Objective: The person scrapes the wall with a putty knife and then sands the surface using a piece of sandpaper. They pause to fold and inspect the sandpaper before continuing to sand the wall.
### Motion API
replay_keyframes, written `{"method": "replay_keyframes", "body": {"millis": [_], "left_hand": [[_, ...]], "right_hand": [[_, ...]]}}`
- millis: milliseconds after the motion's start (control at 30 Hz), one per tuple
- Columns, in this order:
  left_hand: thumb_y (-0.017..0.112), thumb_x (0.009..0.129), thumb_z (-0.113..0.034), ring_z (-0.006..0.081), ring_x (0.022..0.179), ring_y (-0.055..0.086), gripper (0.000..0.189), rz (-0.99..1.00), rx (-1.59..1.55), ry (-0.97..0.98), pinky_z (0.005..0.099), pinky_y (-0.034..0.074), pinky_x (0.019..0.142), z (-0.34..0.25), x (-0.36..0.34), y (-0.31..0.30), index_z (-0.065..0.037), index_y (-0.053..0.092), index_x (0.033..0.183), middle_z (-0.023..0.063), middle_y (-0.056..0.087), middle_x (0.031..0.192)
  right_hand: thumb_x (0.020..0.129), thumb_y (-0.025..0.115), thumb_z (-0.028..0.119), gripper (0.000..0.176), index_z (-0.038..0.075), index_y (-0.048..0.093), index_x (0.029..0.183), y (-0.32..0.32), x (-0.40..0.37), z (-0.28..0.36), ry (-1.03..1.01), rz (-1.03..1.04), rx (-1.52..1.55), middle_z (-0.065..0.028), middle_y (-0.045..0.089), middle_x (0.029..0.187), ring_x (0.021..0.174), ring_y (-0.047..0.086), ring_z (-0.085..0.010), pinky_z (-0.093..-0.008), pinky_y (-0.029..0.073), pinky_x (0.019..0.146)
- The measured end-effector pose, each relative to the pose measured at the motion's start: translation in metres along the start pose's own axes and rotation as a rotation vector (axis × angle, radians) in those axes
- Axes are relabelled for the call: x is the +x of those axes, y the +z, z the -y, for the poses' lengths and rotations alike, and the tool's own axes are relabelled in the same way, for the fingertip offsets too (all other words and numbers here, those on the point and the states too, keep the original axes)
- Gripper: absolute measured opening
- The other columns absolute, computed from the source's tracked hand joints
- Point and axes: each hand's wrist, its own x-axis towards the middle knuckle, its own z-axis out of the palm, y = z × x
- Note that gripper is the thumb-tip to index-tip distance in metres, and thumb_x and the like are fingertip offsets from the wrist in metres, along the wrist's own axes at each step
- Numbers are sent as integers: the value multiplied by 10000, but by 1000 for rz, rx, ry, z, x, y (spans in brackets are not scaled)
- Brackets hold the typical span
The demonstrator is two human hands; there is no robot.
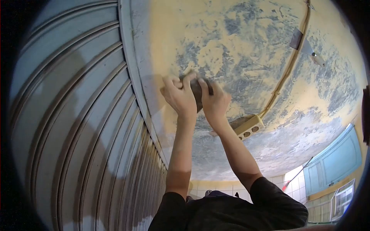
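Note:
My left hand (179, 95) and my right hand (215, 101) are raised side by side against a patchy yellow and grey wall (239, 61). Between them is a dark, flat sheet that looks like sandpaper (197, 94), lying against the wall. The fingers of my left hand curl over its left side, slightly blurred. On the other side, my right hand grips it with bent fingers. Part of the sheet is hidden behind both hands. Around it the yellow coat is worn and scraped, with grey showing through.
A ribbed metal shutter (88, 115) runs close along my left. Below my right hand a socket strip (249, 128) is fixed to the wall, its cable (287, 73) running upward past a small metal fitting (318, 59). A blue door (334, 158) stands at lower right.

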Motion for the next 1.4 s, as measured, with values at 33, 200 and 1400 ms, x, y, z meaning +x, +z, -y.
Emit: {"method": "replay_keyframes", "body": {"millis": [33,200,1400], "left_hand": [[804,839,-161,280,571,511,337,2,-53,-45,413,403,768,-5,11,5,-80,477,838,11,503,565],[814,834,-190,335,630,544,349,-63,-46,121,440,432,757,-55,78,34,-43,501,878,60,541,587],[784,841,-84,256,826,731,149,933,45,-521,380,573,732,-69,-312,-187,-16,720,957,149,734,928]], "right_hand": [[917,728,230,250,26,687,778,0,15,0,-69,-54,-21,-203,622,628,574,628,-404,-437,492,546],[907,733,270,305,19,681,742,-14,104,34,-108,-122,-60,-216,616,626,599,626,-426,-451,488,568],[808,854,138,253,3,742,991,-277,-287,-175,595,692,241,-165,731,932,906,698,-286,-367,560,827]]}}
